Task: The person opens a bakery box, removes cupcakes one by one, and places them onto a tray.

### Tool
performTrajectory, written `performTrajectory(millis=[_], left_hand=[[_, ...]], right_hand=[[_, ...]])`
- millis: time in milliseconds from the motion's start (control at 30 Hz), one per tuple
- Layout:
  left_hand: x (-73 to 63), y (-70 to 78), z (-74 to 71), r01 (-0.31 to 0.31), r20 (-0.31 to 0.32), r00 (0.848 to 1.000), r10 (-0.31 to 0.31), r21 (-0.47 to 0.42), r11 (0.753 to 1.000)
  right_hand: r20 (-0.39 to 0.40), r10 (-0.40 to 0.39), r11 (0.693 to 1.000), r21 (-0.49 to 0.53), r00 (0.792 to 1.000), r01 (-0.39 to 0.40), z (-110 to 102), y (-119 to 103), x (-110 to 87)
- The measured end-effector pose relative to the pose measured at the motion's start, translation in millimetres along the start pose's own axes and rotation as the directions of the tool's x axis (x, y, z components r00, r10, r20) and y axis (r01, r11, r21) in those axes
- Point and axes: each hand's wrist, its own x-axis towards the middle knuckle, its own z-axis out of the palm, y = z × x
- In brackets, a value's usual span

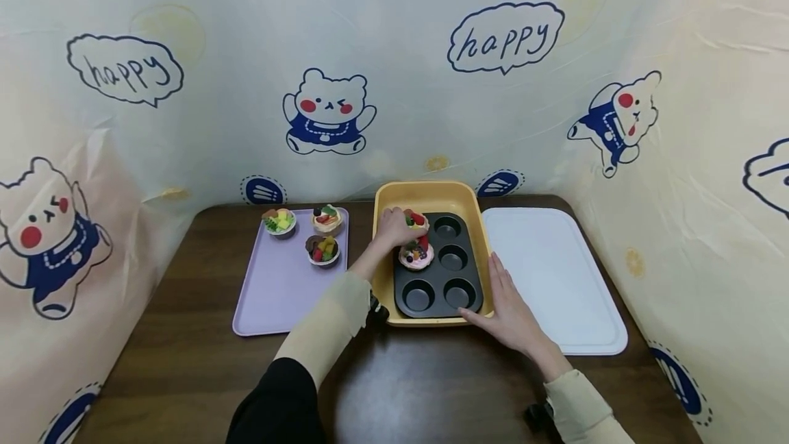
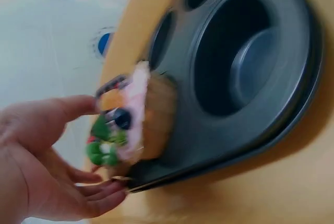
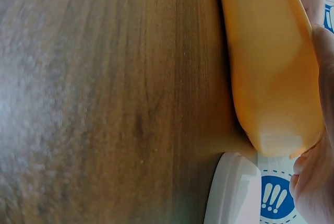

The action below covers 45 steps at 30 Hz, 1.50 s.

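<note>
My left hand (image 1: 394, 228) holds a toy cupcake (image 1: 416, 219) topped with red fruit and green bits, over the far left cup of the dark muffin tin (image 1: 427, 285). Just nearer, in the middle left cup, sits a cupcake (image 2: 141, 114) with pink cream and a blueberry; it partly hides the held one in the left wrist view. The tin lies in a yellow tray (image 1: 383, 293). With fingers straight along the right side and thumb at the front rim, my right hand (image 1: 508, 307) rests against the tray's near right corner.
On the left, a purple tray (image 1: 271, 300) carries three more fruit-topped cupcakes (image 1: 322, 250) near its far end. A white tray (image 1: 555, 279) lies right of the yellow one. Behind the brown table (image 1: 419, 389) hangs a printed curtain (image 1: 407, 33).
</note>
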Motion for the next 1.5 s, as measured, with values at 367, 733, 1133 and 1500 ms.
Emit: performTrajectory(millis=[367, 733, 1133, 1500], left_hand=[[5.5, -3.7, -9.0, 0.0, 0.117, 0.993, 0.016, -0.132, 0.991], [6.8, -4.0, 11.3, 0.079, 0.007, 0.997, -0.079, -0.231, 0.97], [9.0, -18.5, 26.5, 0.004, -0.097, 0.995, -0.038, -0.333, 0.943], [14.3, -21.3, 26.4, -0.076, -0.173, 0.985, -0.018, -0.521, 0.85]], right_hand=[[-0.016, 0.001, 1.0, 0.013, 1.0, -0.001, 1, -1, -0.8], [-0.013, 0.014, 1.0, 0.007, 1.0, -0.014, 5, 1, 0.5], [-0.038, 0.003, 1.0, 0.002, 0.999, -0.003, 5, 1, 1.0], [-0.002, 0.027, 1.0, -0.001, 1.0, -0.027, 3, 0, 1.3]])
